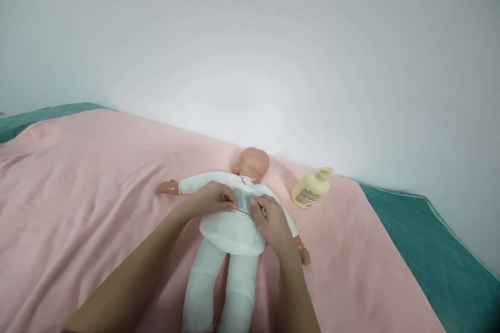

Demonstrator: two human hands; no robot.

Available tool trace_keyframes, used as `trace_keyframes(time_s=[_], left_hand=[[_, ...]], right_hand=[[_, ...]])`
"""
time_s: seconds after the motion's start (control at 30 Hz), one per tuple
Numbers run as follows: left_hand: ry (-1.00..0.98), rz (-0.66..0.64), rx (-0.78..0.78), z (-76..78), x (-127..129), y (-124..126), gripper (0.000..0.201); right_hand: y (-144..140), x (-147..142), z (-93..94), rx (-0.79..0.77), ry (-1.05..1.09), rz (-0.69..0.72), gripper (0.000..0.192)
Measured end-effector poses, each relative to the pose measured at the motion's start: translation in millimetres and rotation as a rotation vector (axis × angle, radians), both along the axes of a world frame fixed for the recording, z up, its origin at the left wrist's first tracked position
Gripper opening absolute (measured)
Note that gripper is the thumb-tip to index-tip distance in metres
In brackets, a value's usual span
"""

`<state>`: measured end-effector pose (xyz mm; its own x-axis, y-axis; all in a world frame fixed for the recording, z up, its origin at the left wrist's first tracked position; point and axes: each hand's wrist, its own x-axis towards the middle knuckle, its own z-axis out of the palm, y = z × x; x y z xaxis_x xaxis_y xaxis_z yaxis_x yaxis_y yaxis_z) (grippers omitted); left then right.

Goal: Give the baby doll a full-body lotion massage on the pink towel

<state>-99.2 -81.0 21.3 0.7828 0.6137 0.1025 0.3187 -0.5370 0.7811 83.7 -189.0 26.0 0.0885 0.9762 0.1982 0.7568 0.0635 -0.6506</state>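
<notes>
One plastic baby doll [234,218] in a white cloth top and white trousers lies face down on a pink fleece blanket [78,208], its bald head toward the white wall [273,52] and its legs toward the person. Both of the person's bare hands rest on the doll's back. The left hand [213,200] sits on the side of the doll's outstretched arm, its fingers [228,199] drawn together and pinching the white cloth at the middle of the back. The right hand [273,221] sits on the doll's other side, its fingers [258,208] likewise pressed together on the cloth just beside the left ones, so that the two sets of fingertips nearly meet over the back seam.

One cream-yellow plastic bottle [311,188] with a printed label lies tilted on the blanket, near the doll's head on the right-hand side, apart from the doll; what it holds cannot be seen. The blanket covers a teal green bed cover [429,250], which shows beyond the bottle and far off past the doll's outstretched arm.
</notes>
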Motion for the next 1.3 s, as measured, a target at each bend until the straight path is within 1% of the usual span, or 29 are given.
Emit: trace_keyframes(time_s=[0.1,0.17,0.2,0.27,0.37,0.53,0.6,0.73,0.8,1.0,1.13,1.3], left_hand=[[-0.096,0.127,0.068,-3.8,4.6,1.8,0.019],[-0.155,0.206,0.163,-9.7,9.0,3.6,0.021],[-0.175,0.233,0.214,-13.1,11.3,4.3,0.023],[-0.171,0.250,0.294,-19.2,15.1,4.8,0.026],[-0.099,0.232,0.348,-24.3,18.8,2.9,0.026],[-0.044,0.242,0.394,-22.9,20.8,-3.1,0.026],[-0.037,0.250,0.403,-22.3,21.0,-5.0,0.026],[-0.059,0.267,0.410,-24.0,21.8,-7.4,0.025],[-0.060,0.271,0.403,-25.2,22.2,-7.9,0.026],[-0.023,0.234,0.373,-24.2,21.6,-6.4,0.029],[-0.027,0.230,0.373,-23.8,21.5,-6.0,0.030],[-0.031,0.276,0.387,-29.8,23.2,-5.5,0.032]], right_hand=[[8.1,-3.5,-10.5,0.192,0.035,-0.095,0.028],[13.2,-5.4,-18.8,0.272,0.062,-0.121,0.026],[15.4,-5.8,-22.6,0.286,0.071,-0.123,0.026],[18.8,-5.7,-28.4,0.276,0.078,-0.116,0.026],[22.4,-3.5,-33.2,0.232,0.064,-0.101,0.028],[26.2,-0.4,-36.9,0.188,0.035,-0.069,0.026],[26.3,-1.2,-37.7,0.197,0.027,-0.074,0.025],[25.1,-4.6,-38.6,0.265,0.049,-0.102,0.024],[25.3,-5.2,-39.6,0.280,0.063,-0.091,0.024],[27.7,-2.3,-41.7,0.214,0.045,-0.054,0.027],[28.1,-1.6,-42.6,0.212,0.031,-0.051,0.028],[29.3,-0.9,-46.8,0.226,-0.002,-0.062,0.036]])
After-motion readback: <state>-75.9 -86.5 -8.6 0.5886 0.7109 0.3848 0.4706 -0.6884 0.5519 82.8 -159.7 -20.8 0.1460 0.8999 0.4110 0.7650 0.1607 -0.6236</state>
